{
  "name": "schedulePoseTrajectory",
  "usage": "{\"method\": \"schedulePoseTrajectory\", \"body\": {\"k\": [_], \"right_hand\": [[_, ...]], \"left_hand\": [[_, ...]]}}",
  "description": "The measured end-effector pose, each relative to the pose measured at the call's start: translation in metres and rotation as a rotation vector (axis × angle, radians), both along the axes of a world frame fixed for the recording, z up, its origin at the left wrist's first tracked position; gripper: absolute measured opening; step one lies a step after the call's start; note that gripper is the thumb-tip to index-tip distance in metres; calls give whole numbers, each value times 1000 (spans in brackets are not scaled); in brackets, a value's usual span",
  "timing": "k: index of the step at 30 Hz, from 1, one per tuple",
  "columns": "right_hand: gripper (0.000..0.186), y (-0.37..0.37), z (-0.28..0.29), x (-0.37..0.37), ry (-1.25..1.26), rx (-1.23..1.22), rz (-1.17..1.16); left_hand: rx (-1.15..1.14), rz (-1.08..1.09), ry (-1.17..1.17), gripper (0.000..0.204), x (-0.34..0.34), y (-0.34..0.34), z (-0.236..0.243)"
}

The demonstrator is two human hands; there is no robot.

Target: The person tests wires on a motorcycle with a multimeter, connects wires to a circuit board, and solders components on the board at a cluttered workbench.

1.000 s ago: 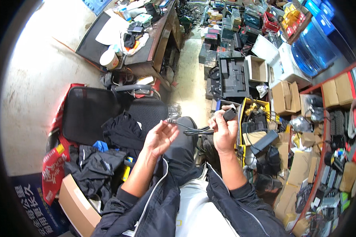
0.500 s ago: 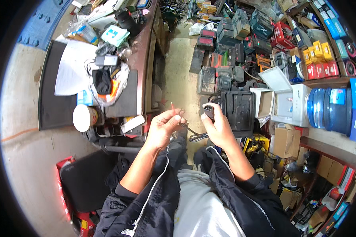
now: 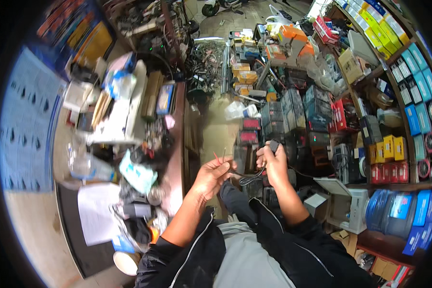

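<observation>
Your view has tipped forward over the last half second, so the cluttered surface (image 3: 176,139) at left and the blue water jug (image 3: 388,213) at right now sit lower in it. Your left hand (image 3: 211,177) and right hand (image 3: 276,165) are raised near each other. A black cable (image 3: 252,181) loops between them. Your right fingers are wrapped around a dark connector (image 3: 274,144); your left fingers pinch a thin red lead (image 3: 216,157), pointing upward.
</observation>
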State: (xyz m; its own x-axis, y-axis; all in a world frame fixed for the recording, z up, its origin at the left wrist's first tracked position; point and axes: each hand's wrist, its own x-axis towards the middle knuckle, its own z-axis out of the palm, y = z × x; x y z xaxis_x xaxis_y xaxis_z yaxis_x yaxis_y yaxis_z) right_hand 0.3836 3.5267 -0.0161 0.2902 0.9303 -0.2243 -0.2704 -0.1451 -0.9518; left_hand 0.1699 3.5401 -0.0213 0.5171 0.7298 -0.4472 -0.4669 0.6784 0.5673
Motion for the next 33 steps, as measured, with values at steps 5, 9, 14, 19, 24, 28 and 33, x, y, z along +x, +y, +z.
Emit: {"method": "schedulePoseTrajectory", "body": {"k": [5,9,14,19,24,28,33], "right_hand": [[12,166,13,46,173,-149,-269],[13,291,35,63,18,-42,-217],[33,445,74,67,-734,379,25],[31,616,65,85,-815,545,94],[34,753,64,95,-780,559,129],[27,858,57,101,-661,371,141],[23,1023,1,106,-633,92,187]], "left_hand": [[76,-17,-205,34,41,165,33],[251,-134,87,30,59,306,43],[265,8,106,27,85,484,32],[187,31,78,28,105,665,12],[164,56,81,27,115,799,19],[107,183,121,23,141,910,1],[-281,444,191,21,198,1086,-85]]}}
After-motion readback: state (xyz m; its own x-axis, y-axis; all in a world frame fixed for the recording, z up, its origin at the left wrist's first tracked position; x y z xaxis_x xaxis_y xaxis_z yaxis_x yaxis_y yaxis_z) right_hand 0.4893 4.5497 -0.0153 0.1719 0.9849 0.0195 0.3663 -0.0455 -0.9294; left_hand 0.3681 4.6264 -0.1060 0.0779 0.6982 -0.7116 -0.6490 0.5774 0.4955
